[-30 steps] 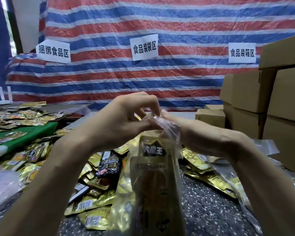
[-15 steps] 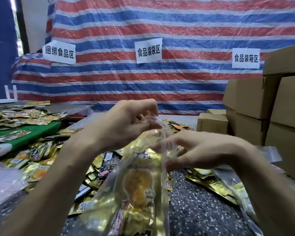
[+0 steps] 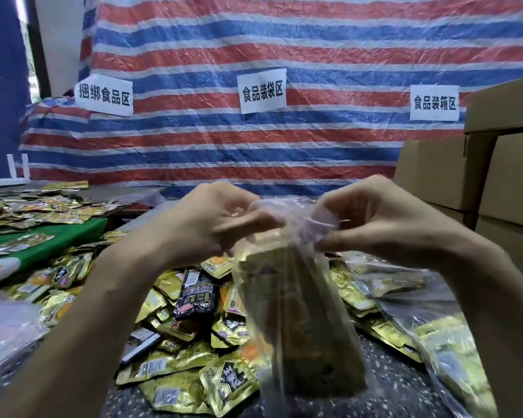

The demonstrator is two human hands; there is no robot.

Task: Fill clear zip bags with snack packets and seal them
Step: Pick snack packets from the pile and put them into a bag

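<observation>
At centre frame, the left hand (image 3: 212,221) and right hand (image 3: 381,218) are each pinching the bag's (image 3: 299,321) top edge — it is hanging upright, filled with gold packets. It is hovering above loose packets (image 3: 175,366) on the desk (image 3: 384,384).

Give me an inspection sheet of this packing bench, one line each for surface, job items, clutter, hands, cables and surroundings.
Surface: dark speckled tabletop.
Job's things: clear zip bag, packed, held upright; seal state unclear; loose snack packets heaped beneath.
Clutter: filled clear bags at right; green mat with more packets at left.
Grippers: left hand and right hand both pinch the bag's top.
Cables: nothing seen.
Surroundings: striped tarp with paper signs; cardboard boxes stacked at right.
</observation>
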